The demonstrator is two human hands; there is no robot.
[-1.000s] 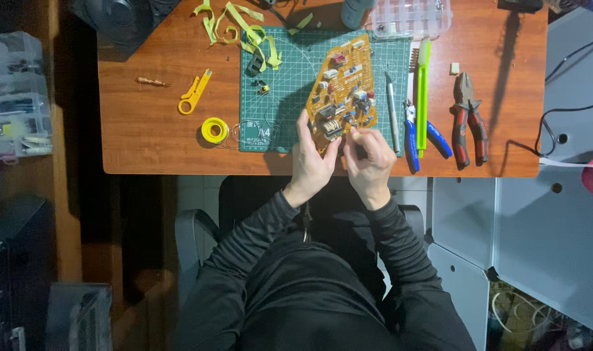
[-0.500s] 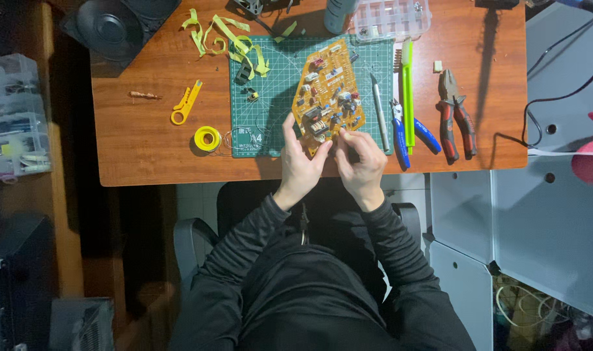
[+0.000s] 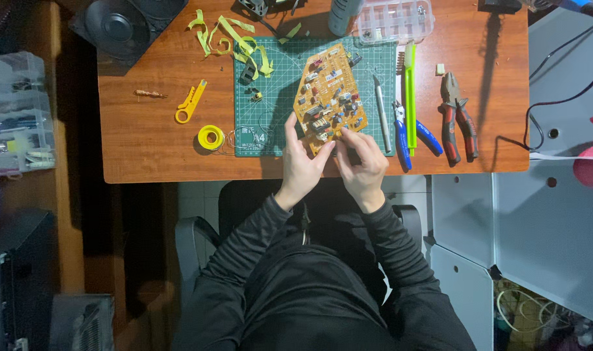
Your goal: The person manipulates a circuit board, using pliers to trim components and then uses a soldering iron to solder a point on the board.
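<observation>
On the wooden desk [image 3: 147,143], over the green cutting mat [image 3: 257,123], I see my left hand [image 3: 303,166] and right hand [image 3: 361,166] pinching the circuit board's [image 3: 329,104] near edge; stiff, light, fragile, best held by its edges.
</observation>
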